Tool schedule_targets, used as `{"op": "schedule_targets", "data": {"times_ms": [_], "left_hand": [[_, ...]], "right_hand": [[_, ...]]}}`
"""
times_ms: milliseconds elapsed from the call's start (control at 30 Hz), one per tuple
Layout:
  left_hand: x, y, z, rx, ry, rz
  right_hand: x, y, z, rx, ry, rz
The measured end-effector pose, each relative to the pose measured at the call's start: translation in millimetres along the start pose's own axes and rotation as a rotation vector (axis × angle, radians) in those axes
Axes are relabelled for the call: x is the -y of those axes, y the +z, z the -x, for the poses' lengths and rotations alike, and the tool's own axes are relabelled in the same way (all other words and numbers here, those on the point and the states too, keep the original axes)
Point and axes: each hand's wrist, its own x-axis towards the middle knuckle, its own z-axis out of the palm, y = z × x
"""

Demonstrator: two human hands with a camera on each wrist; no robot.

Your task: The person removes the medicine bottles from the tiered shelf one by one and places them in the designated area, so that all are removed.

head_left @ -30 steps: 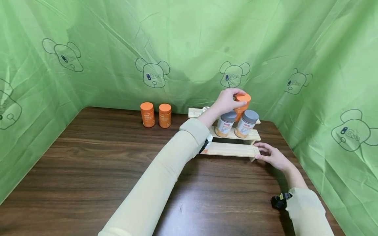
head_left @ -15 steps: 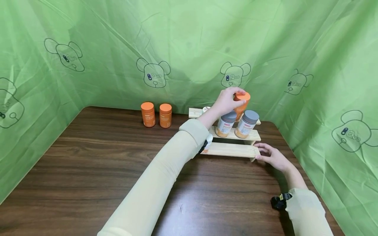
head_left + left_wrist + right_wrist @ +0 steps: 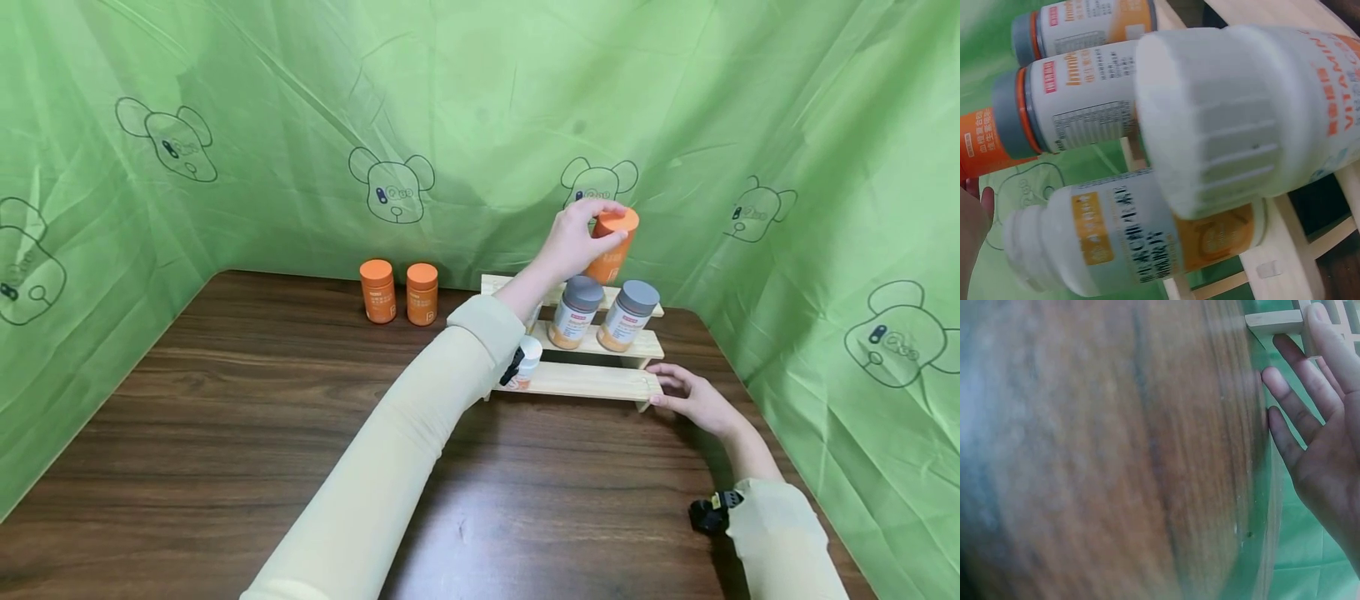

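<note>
- Green fabric printed with outlined bear heads (image 3: 392,190) hangs as a backdrop around the back and sides of a dark wooden table (image 3: 247,433).
- At the table's back right corner stands a stepped wooden rack (image 3: 592,379) of pale slats, with three tiers.
- The left hand (image 3: 573,240) is raised above the rack's top tier, with fingers and thumb wrapped round the upper part of an orange bottle (image 3: 613,248) with an orange cap; the bottle is upright and lifted clear of the tier.
- On the middle tier, just below the lifted bottle, two grey-capped jars (image 3: 600,315) stand side by side, touching or nearly so.
- A white-capped bottle (image 3: 527,362) sits at the left end of the lowest tier, partly hidden by the left sleeve (image 3: 420,433); the left wrist view shows it large and close, with another white bottle (image 3: 1122,237) behind it.
- The right hand (image 3: 693,398) lies with straight, relaxed fingers (image 3: 1300,412) against the right end of the rack's lowest slat, its fingertips touching the wood; it grips nothing.
- Two more orange bottles (image 3: 399,292) stand together near the table's back edge, left of the rack and well apart from both hands.
</note>
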Motion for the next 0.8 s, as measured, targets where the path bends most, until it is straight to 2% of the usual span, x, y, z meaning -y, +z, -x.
{"op": "schedule_targets", "data": {"times_ms": [100,300,467,633,800], "left_hand": [[-5.2,-6.4,-1.5,-0.029,0.026,0.013],[-19.3,-21.2,-2.2,-0.062,0.035,0.031],[-30.7,-32.4,-0.4,-0.053,0.008,0.076],[-40.9,-41.4,3.6,-0.03,-0.035,0.078],[-50.1,-48.9,8.3,-0.026,-0.038,0.117]], "right_hand": [[1,0,0,0.0,0.0,-0.002],[4,-2,-1,0.003,-0.009,-0.003],[2,-2,-1,0.007,0.0,-0.001],[0,0,-1,-0.004,-0.007,-0.002],[-1,0,1,-0.007,-0.04,-0.014]]}}
